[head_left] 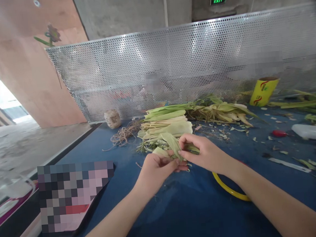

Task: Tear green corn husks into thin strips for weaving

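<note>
Both of my hands meet in the middle of the head view, above the blue tabletop (181, 211). My left hand (158, 171) pinches the lower end of a pale green corn husk (173, 143). On the same husk, from the right, my right hand (200, 150) closes its thumb and fingers near the fold. The husk bends over between them, and part of it is hidden by fingers. Just beyond lies a layered stack of flattened corn husks (166, 130), with small greenish scraps (146, 145) at its near edge.
Tangled brown twine (125, 133) and a whitish roll (112, 119) lie left of the stack. Rightward are loose husks (228, 113), a yellow cylinder (264, 92), a white bottle (312, 131), a slim knife-like tool (290, 165) and a yellow ring (229, 190). A perforated metal panel (155, 53) stands behind.
</note>
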A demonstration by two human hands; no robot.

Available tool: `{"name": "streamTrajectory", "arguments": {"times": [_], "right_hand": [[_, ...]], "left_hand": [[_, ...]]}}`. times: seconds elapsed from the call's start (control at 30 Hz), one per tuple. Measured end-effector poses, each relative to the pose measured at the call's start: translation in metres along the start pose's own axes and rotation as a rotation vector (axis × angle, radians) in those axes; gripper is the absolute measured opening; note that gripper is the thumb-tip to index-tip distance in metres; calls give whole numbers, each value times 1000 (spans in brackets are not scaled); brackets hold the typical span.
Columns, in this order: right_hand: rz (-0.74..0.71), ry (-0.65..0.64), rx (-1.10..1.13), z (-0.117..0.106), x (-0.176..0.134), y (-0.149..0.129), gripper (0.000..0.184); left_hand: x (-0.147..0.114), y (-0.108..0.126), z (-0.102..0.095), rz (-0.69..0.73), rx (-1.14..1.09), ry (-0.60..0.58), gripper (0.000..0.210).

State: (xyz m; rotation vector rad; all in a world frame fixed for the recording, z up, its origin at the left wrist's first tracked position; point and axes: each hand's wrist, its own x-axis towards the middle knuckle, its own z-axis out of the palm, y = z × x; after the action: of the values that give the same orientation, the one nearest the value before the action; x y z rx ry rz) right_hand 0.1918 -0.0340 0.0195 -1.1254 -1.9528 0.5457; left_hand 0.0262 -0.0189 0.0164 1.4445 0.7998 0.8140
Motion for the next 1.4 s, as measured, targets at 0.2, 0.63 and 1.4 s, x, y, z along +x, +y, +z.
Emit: {"name": "streamTrajectory", "arguments": {"times": [0.2,0.63,1.4], "right_hand": [[-16,27,-71,2,-1,3,6],[106,-55,-244,-28,-2,8,16],[20,-163,209,-17,-4,-5,38]], "left_hand": [[-1,3,1,39,-27,0,20],[2,1,-2,9,101,122,24],[-4,1,2,-81,-79,-63,38]]}}
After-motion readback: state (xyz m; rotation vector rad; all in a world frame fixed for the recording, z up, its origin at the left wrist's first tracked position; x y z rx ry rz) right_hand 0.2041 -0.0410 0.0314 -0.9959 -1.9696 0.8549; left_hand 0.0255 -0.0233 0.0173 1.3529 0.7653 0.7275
